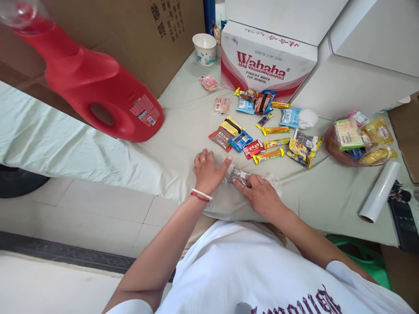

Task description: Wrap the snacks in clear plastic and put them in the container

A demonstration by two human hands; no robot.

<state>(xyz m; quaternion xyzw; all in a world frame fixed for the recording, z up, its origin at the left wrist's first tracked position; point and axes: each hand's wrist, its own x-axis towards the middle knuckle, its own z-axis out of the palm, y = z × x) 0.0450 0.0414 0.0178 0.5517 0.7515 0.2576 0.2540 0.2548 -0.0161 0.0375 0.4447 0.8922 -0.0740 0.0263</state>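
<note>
A small dark snack packet (241,176) lies near the table's front edge, with clear plastic film (274,182) around and beneath it. My right hand (264,195) grips the packet's right end, its thumb and fingers closed on it. At the packet's left end is my left hand (209,172), thumb spread away from the fingers, thumb tip close to the film; it holds nothing I can see. Just beyond my hands lie a brown snack packet (220,138), a blue packet (241,140), a red packet (254,149) and several yellow stick packets (269,155).
At left stands a big red jug (108,96) before a cardboard box (131,39). Behind the snacks are a Wahaha carton (266,61) and a paper cup (205,50). A bowl of snacks (334,148), a film roll (379,192) and a black phone-like object (403,224) are at right.
</note>
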